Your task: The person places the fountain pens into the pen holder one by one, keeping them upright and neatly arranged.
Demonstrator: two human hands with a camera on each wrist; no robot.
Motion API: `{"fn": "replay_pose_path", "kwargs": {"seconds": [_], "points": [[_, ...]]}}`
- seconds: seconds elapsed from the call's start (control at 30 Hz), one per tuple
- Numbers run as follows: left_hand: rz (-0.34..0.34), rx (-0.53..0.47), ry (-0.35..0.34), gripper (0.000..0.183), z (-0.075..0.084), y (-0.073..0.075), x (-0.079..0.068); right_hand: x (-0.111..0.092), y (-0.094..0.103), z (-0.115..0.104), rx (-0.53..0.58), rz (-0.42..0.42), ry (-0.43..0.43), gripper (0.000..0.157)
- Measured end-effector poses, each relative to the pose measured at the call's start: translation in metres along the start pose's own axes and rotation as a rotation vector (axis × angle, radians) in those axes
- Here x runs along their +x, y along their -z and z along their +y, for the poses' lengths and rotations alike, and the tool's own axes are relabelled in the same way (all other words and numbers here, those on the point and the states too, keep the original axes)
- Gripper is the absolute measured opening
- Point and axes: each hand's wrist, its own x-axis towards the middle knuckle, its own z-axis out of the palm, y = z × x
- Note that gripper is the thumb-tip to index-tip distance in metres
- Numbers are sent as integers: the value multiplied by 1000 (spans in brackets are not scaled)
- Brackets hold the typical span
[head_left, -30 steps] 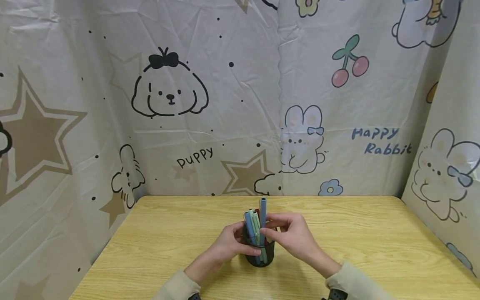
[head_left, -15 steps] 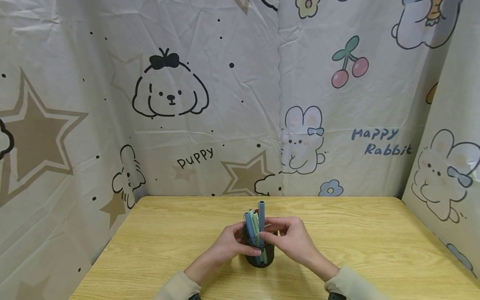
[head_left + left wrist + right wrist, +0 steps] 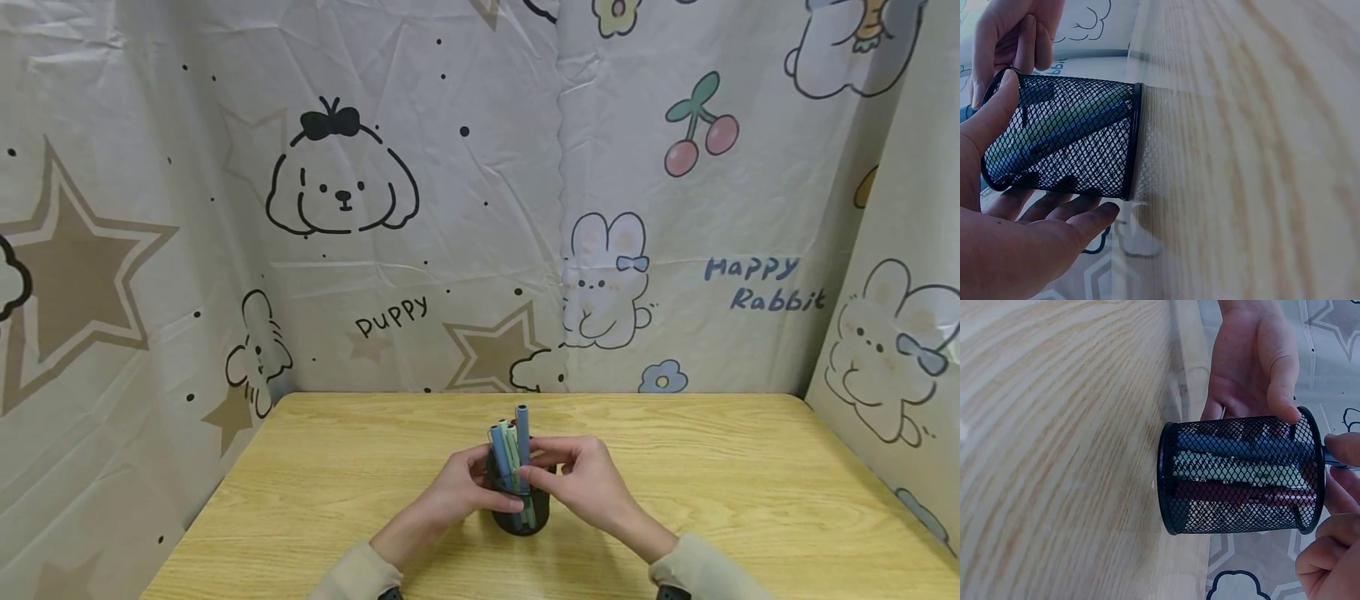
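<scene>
A black mesh pen holder [image 3: 536, 518] stands upright on the table, and my left hand [image 3: 453, 488] grips it with the thumb on the near side and the fingers round the back. With thumb and fingers my right hand [image 3: 590, 477] pinches a blue pen [image 3: 522, 435], which stands taller than the others. Its lower part is inside the holder. Another blue pen [image 3: 498, 450] and light green pens [image 3: 512, 448] lean to the left in it. Through the mesh in the right wrist view a dark red pen [image 3: 1235, 492] shows.
The light wood table [image 3: 750, 492] extends on all sides of the holder. Behind it hangs a pale cloth [image 3: 480, 242] printed with cartoon animals and stars, which also closes off the left and right sides.
My right hand has moved slightly down with the blue pen, which sits lower in the holder and a little further left. My left hand has kept its place on the holder.
</scene>
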Motion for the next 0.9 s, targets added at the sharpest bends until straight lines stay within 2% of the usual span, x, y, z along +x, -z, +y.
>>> {"fn": "replay_pose_path", "kwargs": {"seconds": [0.13,0.3,0.47,0.73,0.8,0.9], "points": [[-1,10,-3,67,0,0,0,0,-2,6,-14,12,33,29],[9,21,-14,63,1,-1,-1,-2,0,4,-66,49,20,25],[34,42,-16,59,1,-2,-2,-7,9,0,-44,104,27,19],[43,57,-9,64,5,0,-4,-19,37,4,-50,150,-10,12],[25,73,-16,71,8,4,-5,-23,48,5,-79,150,-18,11],[-11,120,-38,83,16,15,-9,-27,67,7,-180,123,-39,12]]}}
